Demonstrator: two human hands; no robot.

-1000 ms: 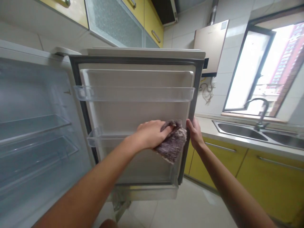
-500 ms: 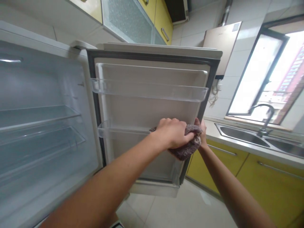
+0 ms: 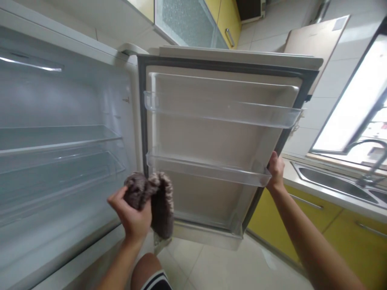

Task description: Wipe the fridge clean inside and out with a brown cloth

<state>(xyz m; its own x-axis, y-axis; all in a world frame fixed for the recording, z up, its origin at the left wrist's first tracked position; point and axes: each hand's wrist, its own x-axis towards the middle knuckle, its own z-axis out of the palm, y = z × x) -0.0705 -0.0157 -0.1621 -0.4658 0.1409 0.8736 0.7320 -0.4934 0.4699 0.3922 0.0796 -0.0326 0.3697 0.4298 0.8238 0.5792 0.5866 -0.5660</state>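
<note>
- Down front, a bent knee point(image 3: 147, 266) pokes into the frame, and just above it the left hand point(image 3: 134, 217) has the brown fluffy cloth point(image 3: 162, 209): fingers curled round a bunched wad, one end hanging loose to the right.
- That cloth is up in front of the hinge side of the open refrigerator door point(image 3: 211, 139), by the cabinet opening; whether it touches the door, I can't tell.
- Over to the right hand point(image 3: 275, 171)! It's on the door's free edge, beside the end of the lower door bin point(image 3: 211, 171), thumb on the near side, far-side fingers out of sight, so how far they wrap I can't say.
- The step in hand, I'd judge: wiping the refrigerator, one hand steadying the door, the other managing the cloth.
- What would a next wipe call for? A flatter fold, I'd say, that loose end gathered in, the door held steady.
- Deeper left, a glass shelf point(image 3: 60, 139) inside the refrigerator; higher on the door, the clear upper door bin point(image 3: 223, 112).
- Out beyond, yellow base cabinets point(image 3: 299, 225), the steel sink point(image 3: 332, 183) and its gooseneck faucet point(image 3: 366, 180) by a bright window point(image 3: 350, 96).
</note>
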